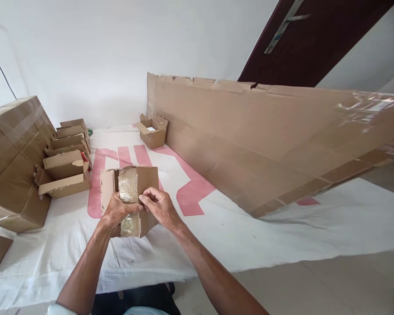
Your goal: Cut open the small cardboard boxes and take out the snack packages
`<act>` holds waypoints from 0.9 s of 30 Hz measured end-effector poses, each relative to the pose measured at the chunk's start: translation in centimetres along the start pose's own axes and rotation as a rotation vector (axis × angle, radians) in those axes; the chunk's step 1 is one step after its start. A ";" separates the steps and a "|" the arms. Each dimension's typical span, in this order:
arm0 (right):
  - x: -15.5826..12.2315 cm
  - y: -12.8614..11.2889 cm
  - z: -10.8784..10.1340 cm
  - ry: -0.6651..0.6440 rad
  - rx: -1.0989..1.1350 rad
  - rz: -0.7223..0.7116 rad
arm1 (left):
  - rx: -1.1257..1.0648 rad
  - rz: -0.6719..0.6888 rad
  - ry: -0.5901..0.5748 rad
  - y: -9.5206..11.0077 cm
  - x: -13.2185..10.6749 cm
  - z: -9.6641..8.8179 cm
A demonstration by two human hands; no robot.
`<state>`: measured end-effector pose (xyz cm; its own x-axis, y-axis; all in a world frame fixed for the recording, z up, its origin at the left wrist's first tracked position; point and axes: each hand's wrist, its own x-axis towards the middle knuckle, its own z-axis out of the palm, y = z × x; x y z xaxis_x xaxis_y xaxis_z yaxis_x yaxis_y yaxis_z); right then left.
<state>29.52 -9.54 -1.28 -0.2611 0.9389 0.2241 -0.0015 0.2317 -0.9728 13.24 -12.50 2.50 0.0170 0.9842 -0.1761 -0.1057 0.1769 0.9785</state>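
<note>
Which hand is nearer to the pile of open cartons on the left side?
Left. The left hand grips the taped box just right of the pile of cartons; the right hand rests on its tape, farther away.

Bright, even daylight; soft shadows; wide-angle bending at edges; right side blurred.

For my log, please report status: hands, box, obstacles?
Left hand grips small taped box. Right hand touches its tape strip. Large cardboard sheet stands right, apart.
</note>
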 end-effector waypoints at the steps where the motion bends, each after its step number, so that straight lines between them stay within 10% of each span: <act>1: -0.2 -0.2 0.0 0.023 -0.025 -0.009 | 0.019 0.018 -0.005 0.0 0.0 0.1; 19: 0.1 0.5 -0.5 0.010 0.169 0.107 | -0.026 0.030 -0.246 -1.1 0.2 -0.8; 27: -0.1 1.0 -0.6 0.046 0.151 0.072 | -0.186 -0.051 -0.181 -2.5 0.8 -0.9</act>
<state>30.10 -9.28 -2.21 -0.2217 0.9632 0.1521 -0.1306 0.1253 -0.9835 12.63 -12.11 -0.16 0.2027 0.9613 -0.1863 -0.2807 0.2394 0.9295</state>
